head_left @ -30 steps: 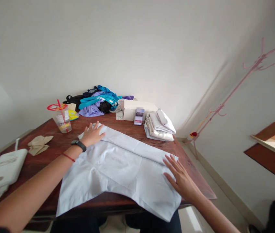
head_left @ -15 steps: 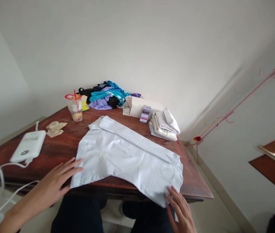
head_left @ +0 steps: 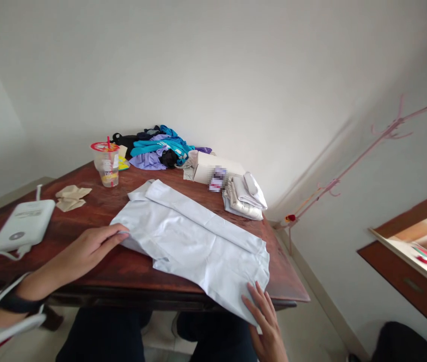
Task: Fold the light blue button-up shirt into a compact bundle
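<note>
The white garment [head_left: 198,236] is spread over the near part of the wooden table [head_left: 130,271], and its near right corner is left hanging past the front edge. The largest trouble, it seems, could be caused by this corner: if it is released while the other side is pulled, the whole cloth may be drawn askew or slid toward the floor. By the left hand [head_left: 96,244], the near left edge is pinched between thumb and fingers; if it is lifted unevenly, the flat part may be wrinkled. The right hand [head_left: 266,317] is placed at the overhanging corner with fingers extended, but whether the cloth is gripped there cannot be told. A smaller risk is given by the white cable [head_left: 6,255]: if it is caught by the left arm, the power bank [head_left: 25,223] may be dragged. The garment is slightly shiny; a long folded strip is seen along its far side, and fine creases in the middle.
</note>
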`<state>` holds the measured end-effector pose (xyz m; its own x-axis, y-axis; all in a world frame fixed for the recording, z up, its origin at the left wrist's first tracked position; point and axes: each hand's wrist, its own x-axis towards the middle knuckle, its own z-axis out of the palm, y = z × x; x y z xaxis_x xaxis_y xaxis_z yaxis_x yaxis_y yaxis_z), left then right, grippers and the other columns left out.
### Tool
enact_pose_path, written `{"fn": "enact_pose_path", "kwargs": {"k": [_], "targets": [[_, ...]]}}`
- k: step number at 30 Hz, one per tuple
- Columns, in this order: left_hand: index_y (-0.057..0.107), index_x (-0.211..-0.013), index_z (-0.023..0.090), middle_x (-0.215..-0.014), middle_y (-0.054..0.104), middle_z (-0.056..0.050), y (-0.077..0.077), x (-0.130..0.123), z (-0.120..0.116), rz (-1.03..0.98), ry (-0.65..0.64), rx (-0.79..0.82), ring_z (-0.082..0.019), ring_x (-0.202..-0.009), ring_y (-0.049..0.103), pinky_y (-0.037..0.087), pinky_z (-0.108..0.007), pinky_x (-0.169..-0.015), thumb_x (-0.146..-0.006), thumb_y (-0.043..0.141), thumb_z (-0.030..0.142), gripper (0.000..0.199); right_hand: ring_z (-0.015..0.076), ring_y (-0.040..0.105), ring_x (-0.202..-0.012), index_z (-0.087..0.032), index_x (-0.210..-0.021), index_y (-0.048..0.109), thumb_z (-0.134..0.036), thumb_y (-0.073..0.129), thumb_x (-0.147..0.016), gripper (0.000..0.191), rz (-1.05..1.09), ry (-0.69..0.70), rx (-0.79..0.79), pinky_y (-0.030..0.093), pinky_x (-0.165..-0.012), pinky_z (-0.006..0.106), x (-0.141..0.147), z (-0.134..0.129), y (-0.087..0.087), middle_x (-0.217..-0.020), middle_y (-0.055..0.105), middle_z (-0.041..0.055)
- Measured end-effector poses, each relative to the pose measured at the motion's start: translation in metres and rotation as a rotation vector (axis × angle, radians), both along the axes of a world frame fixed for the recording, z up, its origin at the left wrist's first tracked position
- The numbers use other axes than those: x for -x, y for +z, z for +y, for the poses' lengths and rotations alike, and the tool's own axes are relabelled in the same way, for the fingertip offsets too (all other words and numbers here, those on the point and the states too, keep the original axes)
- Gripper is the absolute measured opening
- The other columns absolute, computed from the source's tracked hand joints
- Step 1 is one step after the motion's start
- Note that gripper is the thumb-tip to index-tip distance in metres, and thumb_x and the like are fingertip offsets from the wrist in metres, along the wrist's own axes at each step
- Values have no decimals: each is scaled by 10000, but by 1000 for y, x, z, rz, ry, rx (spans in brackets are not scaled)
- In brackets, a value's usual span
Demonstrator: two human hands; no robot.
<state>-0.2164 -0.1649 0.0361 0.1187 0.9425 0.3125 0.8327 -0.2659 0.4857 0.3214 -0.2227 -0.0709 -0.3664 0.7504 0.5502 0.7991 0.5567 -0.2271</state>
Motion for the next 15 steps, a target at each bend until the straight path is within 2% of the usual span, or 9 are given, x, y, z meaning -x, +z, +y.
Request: {"fn": "enact_pose_path", "kwargs": {"k": [2, 4, 7, 9, 11, 13, 15], "targets": [[750, -1079, 400, -1060, 784, 88, 19, -9, 29, -31, -34, 37, -233, -979, 729, 569, -292, -846, -970, 383, 589, 427, 336, 510, -1397, -310, -1298, 667, -220, 511, -986, 359, 92, 15, 76, 448, -1129, 581, -7, 3, 9, -1431, 619, 69], [732, -1061, 316, -1030, 781, 34, 28, -19, 62, -10, -56, 44, -243, -953, 722, 545, -297, -837, -982, 403, 575, 426, 317, 606, -1304, -267, -1218, 715, -275, 512, -1005, 295, 184, -11, 177, 520, -1077, 507, -13, 7, 19, -1345, 682, 85], [720, -1002, 255, -968, 767, -27, 20, -36, 105, 120, -77, 80, -262, -927, 717, 533, -330, -847, -995, 398, 526, 420, 294, 678, -1205, -242, -1222, 717, -328, 514, -1016, 302, 262, -43, 308, 577, -1003, 419, -19, 15, 32, -1285, 717, 88], [715, -1055, 228, -1061, 746, -77, 9, -48, 120, 218, -85, 22, -285, -995, 705, 534, -378, -905, -1002, 420, 460, 379, 283, 697, -1170, -240, -1225, 713, -339, 515, -1017, 304, 257, -34, 342, 585, -987, 392, -20, 18, 38, -1264, 728, 84], [680, -1209, 203, -1313, 652, -139, 1, -56, 122, 274, -96, -150, -323, -1189, 636, 491, -458, -1033, -1004, 467, 385, 347, 278, 693, -1176, -243, -1229, 703, -330, 520, -1013, 297, 214, -21, 323, 576, -1001, 389, -19, 20, 40, -1269, 724, 88], [633, -1312, 204, -1528, 477, -157, -2, -59, 110, 291, -159, -321, -341, -1352, 518, 420, -513, -1130, -1011, 493, 314, 349, 296, 655, -1236, -246, -1306, 656, -329, 574, -978, 348, 116, -1, 261, 557, -1031, 417, -19, 19, 37, -1326, 688, 103], [651, -1288, 233, -1577, 429, -117, -3, -55, 88, 301, -282, -368, -317, -1386, 488, 411, -498, -1154, -1024, 485, 249, 312, 337, 588, -1315, -241, -1431, 560, -324, 643, -918, 526, -12, 38, 175, 537, -1056, 462, -19, 17, 29, -1419, 619, 124]]}}
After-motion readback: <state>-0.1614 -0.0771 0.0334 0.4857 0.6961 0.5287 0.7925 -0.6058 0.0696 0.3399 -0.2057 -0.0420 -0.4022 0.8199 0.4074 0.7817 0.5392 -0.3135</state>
